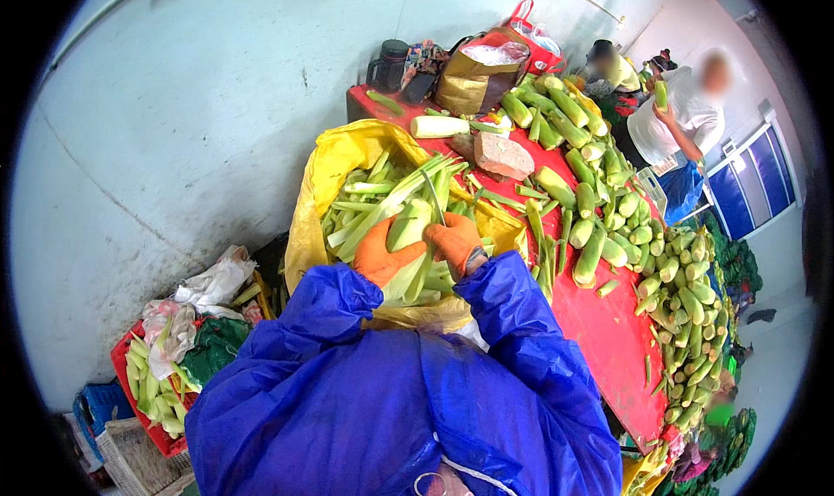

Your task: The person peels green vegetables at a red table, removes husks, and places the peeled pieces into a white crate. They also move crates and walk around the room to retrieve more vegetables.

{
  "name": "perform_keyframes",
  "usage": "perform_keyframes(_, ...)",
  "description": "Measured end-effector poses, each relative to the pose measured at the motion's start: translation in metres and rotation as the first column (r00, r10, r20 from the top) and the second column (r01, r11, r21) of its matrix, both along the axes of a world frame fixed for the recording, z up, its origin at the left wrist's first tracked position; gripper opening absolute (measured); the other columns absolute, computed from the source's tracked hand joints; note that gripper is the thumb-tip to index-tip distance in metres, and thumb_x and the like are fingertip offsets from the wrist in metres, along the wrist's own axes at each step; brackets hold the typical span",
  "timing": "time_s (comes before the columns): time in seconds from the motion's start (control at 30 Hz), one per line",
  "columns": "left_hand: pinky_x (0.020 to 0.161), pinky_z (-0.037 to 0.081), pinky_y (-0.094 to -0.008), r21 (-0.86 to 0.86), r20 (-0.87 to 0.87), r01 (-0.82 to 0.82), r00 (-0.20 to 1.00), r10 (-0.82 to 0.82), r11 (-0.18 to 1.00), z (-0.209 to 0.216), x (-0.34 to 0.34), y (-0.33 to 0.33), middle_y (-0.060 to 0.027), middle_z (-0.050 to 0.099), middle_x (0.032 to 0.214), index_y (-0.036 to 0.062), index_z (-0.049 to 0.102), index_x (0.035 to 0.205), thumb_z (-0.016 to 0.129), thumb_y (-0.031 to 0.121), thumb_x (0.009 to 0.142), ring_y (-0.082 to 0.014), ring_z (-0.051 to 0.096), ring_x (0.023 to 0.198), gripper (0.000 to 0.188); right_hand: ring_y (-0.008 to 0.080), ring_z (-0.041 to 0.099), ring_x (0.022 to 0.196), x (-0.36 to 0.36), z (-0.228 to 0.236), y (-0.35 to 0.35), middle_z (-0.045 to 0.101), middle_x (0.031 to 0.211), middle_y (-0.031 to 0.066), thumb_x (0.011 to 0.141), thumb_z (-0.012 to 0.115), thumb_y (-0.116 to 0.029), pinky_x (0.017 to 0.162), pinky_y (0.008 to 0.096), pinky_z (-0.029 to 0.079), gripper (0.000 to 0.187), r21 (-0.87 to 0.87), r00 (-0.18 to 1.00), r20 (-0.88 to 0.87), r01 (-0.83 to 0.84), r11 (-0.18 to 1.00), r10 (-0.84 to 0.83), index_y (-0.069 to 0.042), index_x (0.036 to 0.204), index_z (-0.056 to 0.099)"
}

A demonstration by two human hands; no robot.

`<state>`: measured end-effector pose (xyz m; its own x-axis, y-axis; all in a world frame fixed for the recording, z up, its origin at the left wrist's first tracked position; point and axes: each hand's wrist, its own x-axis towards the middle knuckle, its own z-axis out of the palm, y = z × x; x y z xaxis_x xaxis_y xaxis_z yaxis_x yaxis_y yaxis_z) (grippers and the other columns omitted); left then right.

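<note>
While gripping: L hand [382,257] & R hand [456,240] both clamping 1 corn ear [408,231].
Surface: red table [608,331] holding many ears, 1 brick [502,155].

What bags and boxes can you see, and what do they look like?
Yellow sack: before the hands, open, full of green husks.
Gold bag: table's far end, shiny, crumpled.
Red bag: behind the gold bag, with handles.
Red crate: lower left, holds corn.
White basket: bottom left, latticed.
</note>
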<state>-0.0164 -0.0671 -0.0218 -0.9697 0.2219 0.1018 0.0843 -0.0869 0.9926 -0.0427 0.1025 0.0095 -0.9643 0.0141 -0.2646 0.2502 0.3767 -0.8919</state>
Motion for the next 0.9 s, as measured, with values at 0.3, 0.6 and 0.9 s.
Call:
perform_keyframes(0.3, 0.1, 0.036, -0.0309, 0.352, 0.021, 0.145, 0.986, -0.163, 0.925, -0.01, -0.005, -0.008, -0.0097, 0.048, 0.13, 0.002, 0.03, 0.143, 0.065, 0.024, 0.088, -0.0182, 0.047, 0.114, 0.069, 0.0185, 0.051, 0.045, 0.01, -0.016, 0.006, 0.059, 0.07, 0.0097, 0.072, 0.06, -0.014, 0.042, 0.029, 0.044, 0.022, -0.591, 0.997, 0.005, 0.07, 0.804, -0.083, 0.004, 0.084, 0.061)
perform_keyframes(0.6, 0.077, 0.049, -0.0333, 0.402, 0.253, -0.312, 0.941, 0.223, 0.861, -0.057, -0.049, 0.008, -0.0087, 0.063, 0.094, 0.0022, 0.054, 0.118, 0.058, 0.049, 0.088, -0.0199, 0.06, 0.084, 0.056, 0.0193, 0.051, 0.043, 0.025, 0.001, -0.028, 0.056, 0.061, 0.008, 0.073, 0.059, -0.015, 0.044, 0.0301, 0.044, 0.018, -0.624, 0.996, -0.058, 0.021, 0.781, -0.074, 0.001, 0.081, 0.061)
perform_keyframes(0.9, 0.084, 0.05, -0.0391, 0.706, 0.525, -0.607, 0.795, 0.305, 0.366, -0.053, -0.101, -0.066, -0.0158, 0.063, 0.103, 0.0046, 0.054, 0.118, 0.041, 0.072, 0.084, -0.0294, 0.061, 0.09, 0.076, 0.0207, 0.051, 0.044, 0.017, -0.044, 0.059, 0.054, 0.063, 0.0087, 0.075, 0.059, -0.02, 0.044, 0.0304, 0.043, 0.019, -0.756, 0.858, 0.005, 0.339, 0.56, -0.513, -0.001, 0.075, 0.057)
